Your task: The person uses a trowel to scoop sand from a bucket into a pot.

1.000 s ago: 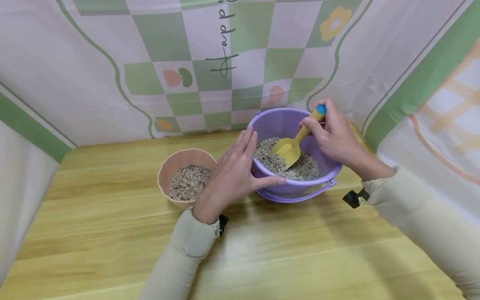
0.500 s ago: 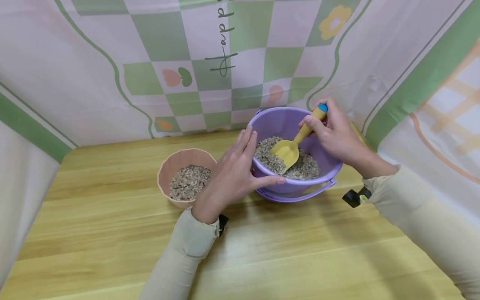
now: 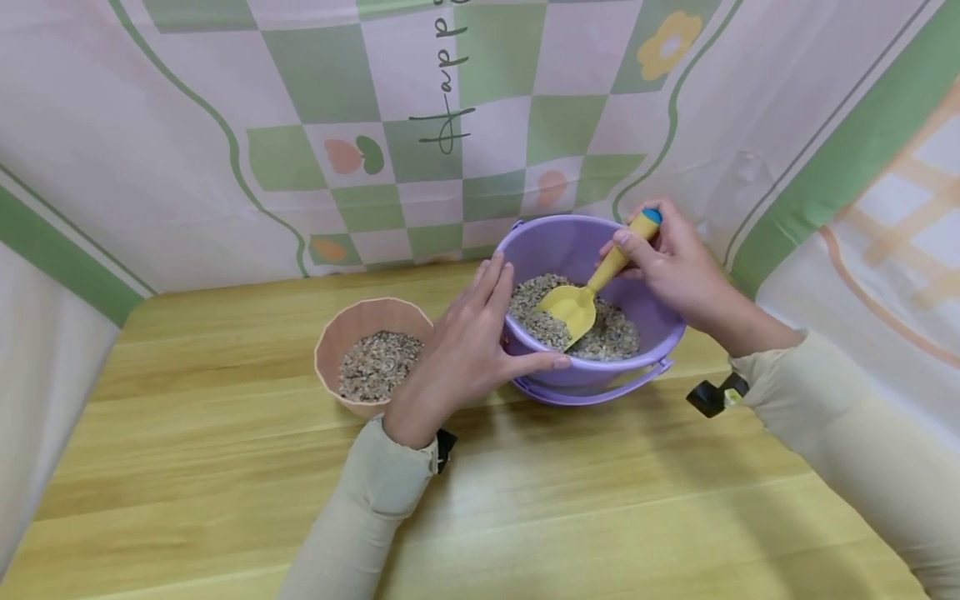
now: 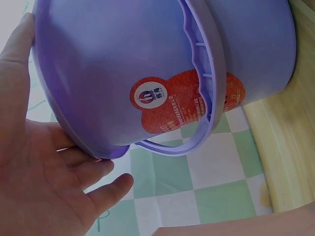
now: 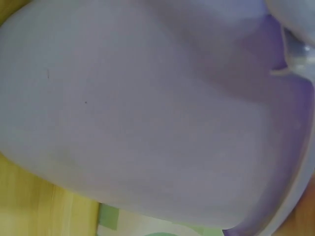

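Note:
My right hand grips the yellow handle of a toy shovel, its blue end up by the fingers. The blade sits low in a purple bucket, with coarse grit heaped in and around it. My left hand steadies the bucket's near-left rim, fingers stretched along it and thumb reaching to the front. In the left wrist view, the fingers of this hand spread over the rim above a red label. Only the bucket's purple wall fills most of the right wrist view.
A peach-coloured bowl with similar grit stands left of the bucket, partly behind my left wrist. The bucket's handle hangs down at the front. Behind the wooden table rises a green-and-white checked cloth.
My right hand has shifted slightly to the right, and the shovel's blade a little to the left, lying flatter with more grit on it. The left hand and bucket have stayed put.

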`<state>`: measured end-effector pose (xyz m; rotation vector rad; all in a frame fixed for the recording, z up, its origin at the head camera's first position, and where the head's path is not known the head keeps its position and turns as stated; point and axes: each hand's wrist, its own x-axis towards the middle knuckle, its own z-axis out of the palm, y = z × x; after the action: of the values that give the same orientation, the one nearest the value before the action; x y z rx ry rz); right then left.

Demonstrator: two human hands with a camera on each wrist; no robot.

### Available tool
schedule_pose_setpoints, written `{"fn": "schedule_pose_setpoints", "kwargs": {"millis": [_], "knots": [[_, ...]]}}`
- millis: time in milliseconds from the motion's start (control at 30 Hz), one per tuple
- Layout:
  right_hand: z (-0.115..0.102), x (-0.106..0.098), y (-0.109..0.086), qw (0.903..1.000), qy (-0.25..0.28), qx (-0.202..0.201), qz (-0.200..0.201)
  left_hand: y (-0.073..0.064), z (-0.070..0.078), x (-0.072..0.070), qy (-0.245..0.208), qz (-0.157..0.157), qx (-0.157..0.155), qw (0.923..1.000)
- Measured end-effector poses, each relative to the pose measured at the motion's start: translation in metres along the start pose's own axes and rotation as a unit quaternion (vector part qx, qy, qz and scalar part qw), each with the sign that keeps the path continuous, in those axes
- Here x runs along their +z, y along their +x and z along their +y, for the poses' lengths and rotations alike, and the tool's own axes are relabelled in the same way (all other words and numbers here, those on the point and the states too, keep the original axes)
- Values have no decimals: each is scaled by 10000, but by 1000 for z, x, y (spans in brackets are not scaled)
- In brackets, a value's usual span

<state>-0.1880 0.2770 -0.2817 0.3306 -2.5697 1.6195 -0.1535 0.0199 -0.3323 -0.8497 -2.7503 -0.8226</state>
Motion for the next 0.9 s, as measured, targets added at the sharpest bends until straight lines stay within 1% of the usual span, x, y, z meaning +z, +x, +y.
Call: {"fn": "schedule_pose_setpoints", "kwargs": {"millis": [133,333,467,600,700,900], "knots": [[-1,-1,1,9998,139,138,-15,0,1,-1,38,-13,-2,10000],[1,-1,2,9971,713,258,-79,0,0,-1,45,3,-3,10000],[1,-1,1,9950,904,413,-92,-2,0,0,29,-44,-40,10000],[0,-2,0,9900,1273,594,-124,-2,1,0,32,-54,-64,10000],[-1,-3,0,9859,1535,654,-156,-2,1,0,29,-59,-71,10000],[-1,-5,0,9820,1711,760,-253,-1,1,0,30,-43,-30,10000]]}}
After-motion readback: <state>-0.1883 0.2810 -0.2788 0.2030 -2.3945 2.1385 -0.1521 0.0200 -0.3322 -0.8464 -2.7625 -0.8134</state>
